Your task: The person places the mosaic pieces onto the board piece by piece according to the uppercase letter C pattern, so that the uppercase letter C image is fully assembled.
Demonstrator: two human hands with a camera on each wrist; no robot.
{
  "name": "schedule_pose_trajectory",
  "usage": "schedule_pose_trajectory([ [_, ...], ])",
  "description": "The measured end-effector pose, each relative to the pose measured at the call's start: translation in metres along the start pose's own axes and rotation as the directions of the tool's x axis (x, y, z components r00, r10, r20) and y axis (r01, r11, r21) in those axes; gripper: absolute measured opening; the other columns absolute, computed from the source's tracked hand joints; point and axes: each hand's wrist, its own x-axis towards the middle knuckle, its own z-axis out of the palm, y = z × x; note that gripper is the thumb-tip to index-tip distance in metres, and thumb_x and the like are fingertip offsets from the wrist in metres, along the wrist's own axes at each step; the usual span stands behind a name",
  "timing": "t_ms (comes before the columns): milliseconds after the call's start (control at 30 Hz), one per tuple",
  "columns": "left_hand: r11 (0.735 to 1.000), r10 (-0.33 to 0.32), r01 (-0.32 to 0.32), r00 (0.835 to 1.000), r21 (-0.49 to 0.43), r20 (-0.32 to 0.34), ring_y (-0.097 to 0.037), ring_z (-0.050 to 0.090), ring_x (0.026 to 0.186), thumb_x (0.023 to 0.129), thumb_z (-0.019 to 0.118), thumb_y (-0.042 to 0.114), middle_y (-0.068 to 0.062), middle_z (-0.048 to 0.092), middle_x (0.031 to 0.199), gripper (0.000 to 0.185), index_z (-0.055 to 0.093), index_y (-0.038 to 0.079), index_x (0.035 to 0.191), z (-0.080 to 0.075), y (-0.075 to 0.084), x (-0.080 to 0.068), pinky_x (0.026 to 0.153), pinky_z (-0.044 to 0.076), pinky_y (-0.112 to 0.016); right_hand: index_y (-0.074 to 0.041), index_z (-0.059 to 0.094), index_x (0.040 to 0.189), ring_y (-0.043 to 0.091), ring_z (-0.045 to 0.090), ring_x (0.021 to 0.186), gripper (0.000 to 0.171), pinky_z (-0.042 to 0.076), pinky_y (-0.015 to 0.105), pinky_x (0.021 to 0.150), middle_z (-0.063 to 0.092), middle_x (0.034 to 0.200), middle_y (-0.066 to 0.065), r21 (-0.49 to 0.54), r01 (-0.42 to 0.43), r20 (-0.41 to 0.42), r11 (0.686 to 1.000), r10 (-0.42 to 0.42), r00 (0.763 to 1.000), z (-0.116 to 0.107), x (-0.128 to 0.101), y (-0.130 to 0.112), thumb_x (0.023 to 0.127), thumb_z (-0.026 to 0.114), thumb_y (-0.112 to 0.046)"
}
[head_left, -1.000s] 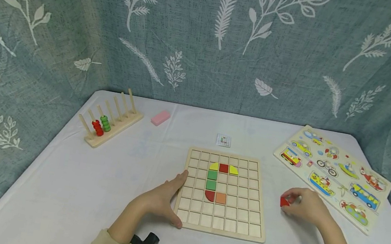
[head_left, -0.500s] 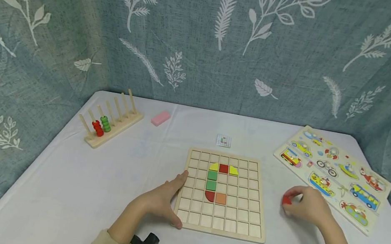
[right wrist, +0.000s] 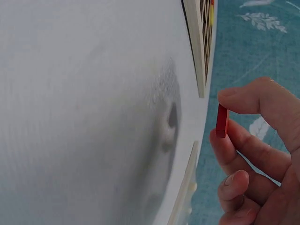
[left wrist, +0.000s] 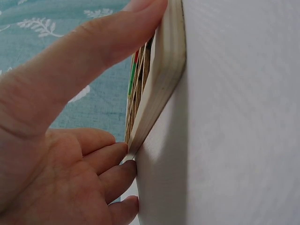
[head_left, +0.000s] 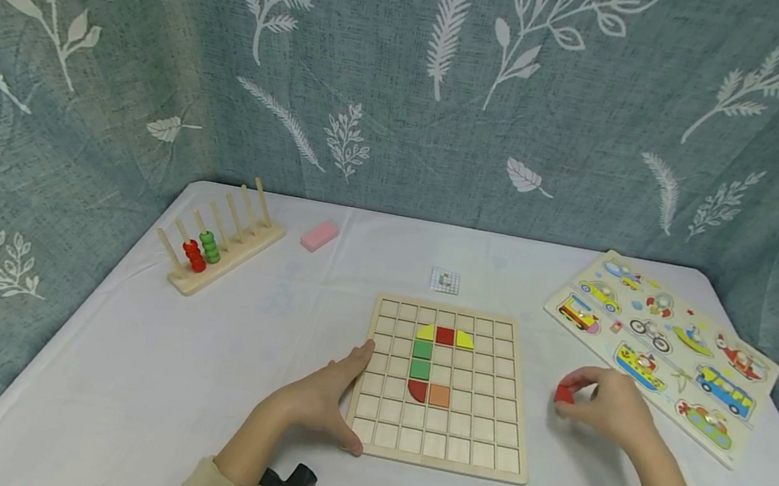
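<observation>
A wooden grid board (head_left: 432,460) lies on the white table, several coloured pieces set in its cells. Two yellow rounded pieces flank a red square (head_left: 445,336) in the upper part; below come green squares (head_left: 421,359), a red quarter-round (head_left: 417,391) and an orange square (head_left: 439,396). My left hand (head_left: 317,396) rests against the board's left edge, thumb at the near corner and fingers spread along the side. To the board's right, my right hand (head_left: 609,406) pinches a small red block (right wrist: 221,121) between thumb and fingers, above the table.
A bead rack (head_left: 229,257) with red and green beads stands at the back left, beside a pink block (head_left: 319,236). Behind the board lies a small pattern card (head_left: 445,281). A vehicle picture puzzle (head_left: 672,378) lies at the right, partly under my right hand.
My right hand shifts slightly left towards the board with the red block, which has turned a little between the fingers. The left hand and the board stay put.
</observation>
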Motion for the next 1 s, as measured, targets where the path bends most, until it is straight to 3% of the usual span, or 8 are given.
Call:
schedule_pose_trajectory([
  [433,1.000,0.002,-0.002,1.000,-0.004,0.002,-0.031,0.014,0.137,0.043,0.092,0.024,-0.020,0.013,0.149,0.132,0.012,-0.003,0.145,0.000,-0.001,0.001,0.110,0.014,-0.048,-0.008,0.069,0.086,0.017,0.046,0.068,0.025,0.038,0.028,0.057,0.062,0.078,-0.002,0.017,0.052,-0.022,0.999,-0.051,0.998,0.016,0.003,-0.018,0.066,0.079,-0.020],
  [1000,1.000,-0.002,0.002,1.000,-0.003,0.002,-0.031,0.014,0.137,0.042,0.092,0.025,-0.019,0.013,0.149,0.133,0.012,-0.002,0.145,0.000,-0.002,0.002,0.110,0.014,-0.048,-0.011,0.066,0.079,0.014,0.043,0.060,0.022,0.035,0.027,0.052,0.056,0.070,-0.005,0.100,0.064,0.025,0.993,-0.067,0.997,0.038,0.007,-0.047,0.065,0.080,-0.021],
])
